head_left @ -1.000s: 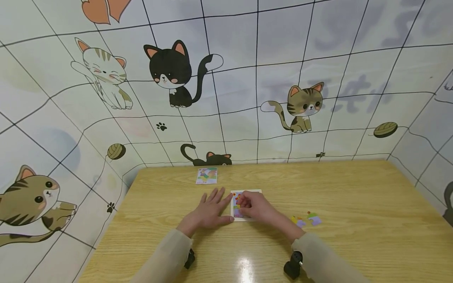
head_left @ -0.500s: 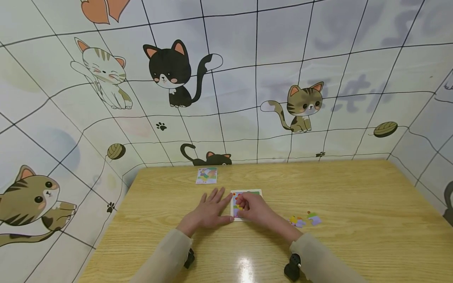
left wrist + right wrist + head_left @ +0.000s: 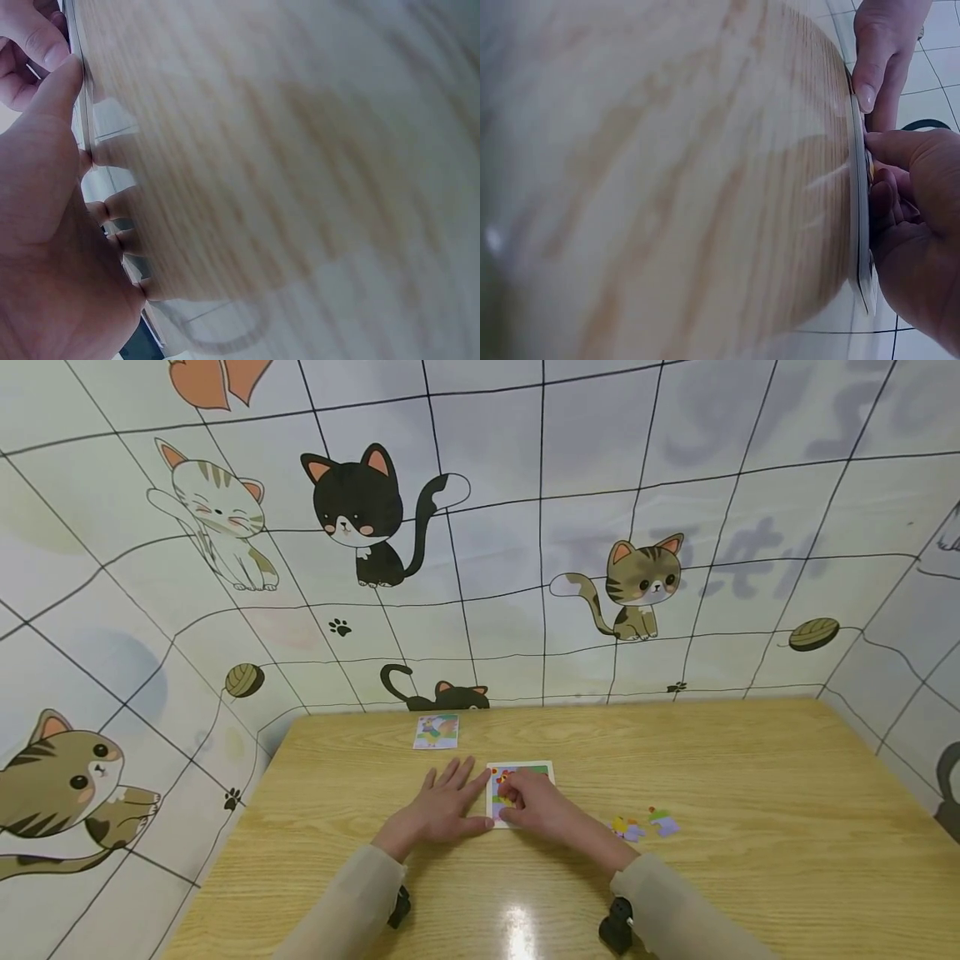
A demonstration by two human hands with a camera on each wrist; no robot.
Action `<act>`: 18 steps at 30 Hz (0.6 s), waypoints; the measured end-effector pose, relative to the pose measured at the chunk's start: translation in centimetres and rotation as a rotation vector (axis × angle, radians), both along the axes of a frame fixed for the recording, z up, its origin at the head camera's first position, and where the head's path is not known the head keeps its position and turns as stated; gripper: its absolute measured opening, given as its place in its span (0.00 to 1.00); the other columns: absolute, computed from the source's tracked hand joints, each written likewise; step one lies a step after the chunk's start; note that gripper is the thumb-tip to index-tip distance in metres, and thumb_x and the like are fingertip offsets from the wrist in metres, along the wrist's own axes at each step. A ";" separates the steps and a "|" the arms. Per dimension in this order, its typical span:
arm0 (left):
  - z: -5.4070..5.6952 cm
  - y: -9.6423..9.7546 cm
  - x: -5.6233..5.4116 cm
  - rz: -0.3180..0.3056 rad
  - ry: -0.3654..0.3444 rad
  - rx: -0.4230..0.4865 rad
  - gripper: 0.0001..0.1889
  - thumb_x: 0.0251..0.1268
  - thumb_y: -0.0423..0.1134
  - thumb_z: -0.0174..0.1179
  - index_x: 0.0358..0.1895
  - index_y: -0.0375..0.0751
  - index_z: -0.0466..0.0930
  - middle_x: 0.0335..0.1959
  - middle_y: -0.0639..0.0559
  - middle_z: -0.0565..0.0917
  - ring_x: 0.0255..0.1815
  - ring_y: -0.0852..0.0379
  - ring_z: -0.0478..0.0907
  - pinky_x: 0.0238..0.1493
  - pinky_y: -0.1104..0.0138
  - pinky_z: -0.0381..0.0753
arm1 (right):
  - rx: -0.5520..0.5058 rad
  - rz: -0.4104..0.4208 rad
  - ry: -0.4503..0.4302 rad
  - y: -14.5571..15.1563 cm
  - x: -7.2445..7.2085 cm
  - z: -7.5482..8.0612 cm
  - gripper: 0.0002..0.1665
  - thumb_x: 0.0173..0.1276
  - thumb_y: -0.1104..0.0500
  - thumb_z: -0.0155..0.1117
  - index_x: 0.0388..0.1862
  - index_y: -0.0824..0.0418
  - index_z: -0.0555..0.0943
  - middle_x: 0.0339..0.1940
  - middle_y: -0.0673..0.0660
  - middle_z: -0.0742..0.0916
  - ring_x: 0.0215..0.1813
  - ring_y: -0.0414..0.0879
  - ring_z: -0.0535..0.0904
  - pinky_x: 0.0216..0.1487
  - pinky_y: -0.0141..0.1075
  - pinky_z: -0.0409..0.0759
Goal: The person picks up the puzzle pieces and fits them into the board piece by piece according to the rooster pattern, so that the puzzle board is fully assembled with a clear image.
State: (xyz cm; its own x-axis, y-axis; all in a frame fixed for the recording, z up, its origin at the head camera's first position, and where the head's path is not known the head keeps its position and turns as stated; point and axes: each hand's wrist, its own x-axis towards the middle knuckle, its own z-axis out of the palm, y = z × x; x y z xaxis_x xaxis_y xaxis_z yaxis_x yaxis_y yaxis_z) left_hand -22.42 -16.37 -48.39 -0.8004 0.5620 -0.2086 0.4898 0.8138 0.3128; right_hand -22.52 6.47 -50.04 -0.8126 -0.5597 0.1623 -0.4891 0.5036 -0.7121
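A small jigsaw puzzle board (image 3: 536,764) with a white border and bright picture lies on the wooden table. My left hand (image 3: 441,810) lies flat at its left side, fingers spread, with index finger and thumb at the border. Over the board's middle my right hand (image 3: 542,806) works with curled fingers. In the right wrist view, a yellow-orange bit of puzzle piece (image 3: 871,169) shows between the thumb and curled fingers, right at the board; the rest of it is hidden. Two groups of loose pieces, a yellow-and-lilac one (image 3: 628,829) and a green-and-lilac one (image 3: 663,821), lie beside the right forearm.
A square picture card (image 3: 436,732) lies near the back edge of the wooden table (image 3: 750,827). Behind stands a white wall (image 3: 502,568) with black grid lines and cartoon cats. Both wrists wear black camera mounts.
The right hand's fingers have shifted slightly over the board, and more of its top right now shows. The left hand has stayed in place at the border.
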 end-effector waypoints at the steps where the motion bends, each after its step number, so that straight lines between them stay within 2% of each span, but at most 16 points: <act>1: -0.1 0.0 0.0 0.000 0.002 0.003 0.43 0.75 0.65 0.51 0.84 0.46 0.51 0.84 0.36 0.45 0.83 0.34 0.39 0.74 0.33 0.40 | 0.001 0.001 0.003 0.0 0.0 0.0 0.11 0.66 0.65 0.72 0.45 0.67 0.82 0.35 0.52 0.79 0.36 0.41 0.72 0.38 0.33 0.75; 8: -0.8 -0.2 -0.2 0.009 0.009 -0.003 0.44 0.74 0.67 0.50 0.84 0.49 0.49 0.84 0.39 0.44 0.84 0.37 0.37 0.75 0.34 0.38 | 0.017 0.017 0.029 0.2 0.2 0.0 0.11 0.66 0.66 0.72 0.45 0.70 0.85 0.34 0.51 0.78 0.34 0.38 0.72 0.36 0.31 0.76; 14: 0.1 0.1 0.0 0.007 0.009 0.000 0.42 0.75 0.63 0.53 0.83 0.45 0.53 0.83 0.36 0.47 0.83 0.35 0.40 0.74 0.33 0.43 | 0.022 0.057 0.080 0.5 0.4 0.1 0.12 0.67 0.66 0.70 0.47 0.71 0.87 0.35 0.51 0.79 0.33 0.37 0.72 0.35 0.30 0.75; 18: 0.3 0.2 0.1 0.007 0.006 -0.007 0.42 0.76 0.63 0.53 0.83 0.46 0.53 0.83 0.36 0.47 0.83 0.34 0.40 0.74 0.34 0.43 | 0.034 0.061 0.067 0.5 0.4 0.1 0.13 0.68 0.67 0.69 0.49 0.72 0.87 0.37 0.52 0.79 0.33 0.37 0.72 0.35 0.30 0.75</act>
State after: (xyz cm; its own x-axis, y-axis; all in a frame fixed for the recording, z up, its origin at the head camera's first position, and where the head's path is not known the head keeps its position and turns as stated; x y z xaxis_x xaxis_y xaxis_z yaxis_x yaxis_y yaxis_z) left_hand -22.33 -16.19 -48.07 -0.8053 0.5553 -0.2077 0.4863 0.8191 0.3044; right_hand -22.08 6.97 -49.94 -0.7651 -0.6137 0.1949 -0.5652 0.4951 -0.6599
